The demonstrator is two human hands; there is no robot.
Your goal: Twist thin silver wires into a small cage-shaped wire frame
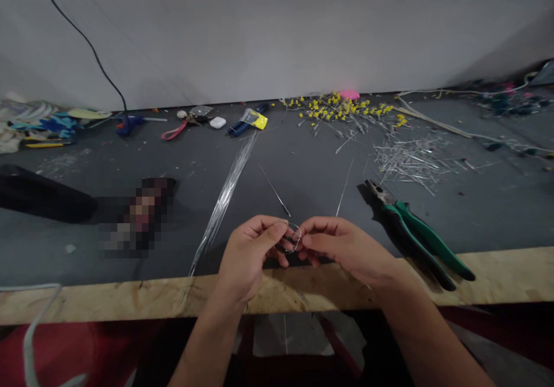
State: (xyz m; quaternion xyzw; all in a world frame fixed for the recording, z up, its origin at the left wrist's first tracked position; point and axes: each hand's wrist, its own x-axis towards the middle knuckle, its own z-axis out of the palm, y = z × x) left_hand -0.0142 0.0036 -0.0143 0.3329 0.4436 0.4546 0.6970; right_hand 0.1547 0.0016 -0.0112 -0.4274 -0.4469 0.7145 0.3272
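Between my two hands, above the table's front edge, is a thin wire bent into a loop (298, 229). My left hand (255, 248) pinches the loop's left side between thumb and fingers. The right side of it sits in the fingertips of my right hand (335, 243). One wire end sticks up beyond my right hand. A single short wire (274, 190) lies just past my hands. To the left rests a bundle of straight wires (227, 191). Green-handled pliers (415, 231) lie to the right of my right hand, jaws pointing away from me.
Cut wire pieces (411, 159) are heaped at the right, behind the pliers. Yellow-tipped wires (341, 110) lie along the wall near a pink item (348, 94). At left are a black object (43, 194), a glue gun (127, 124) and a white case (217, 122). Wood (130, 300) edges the table.
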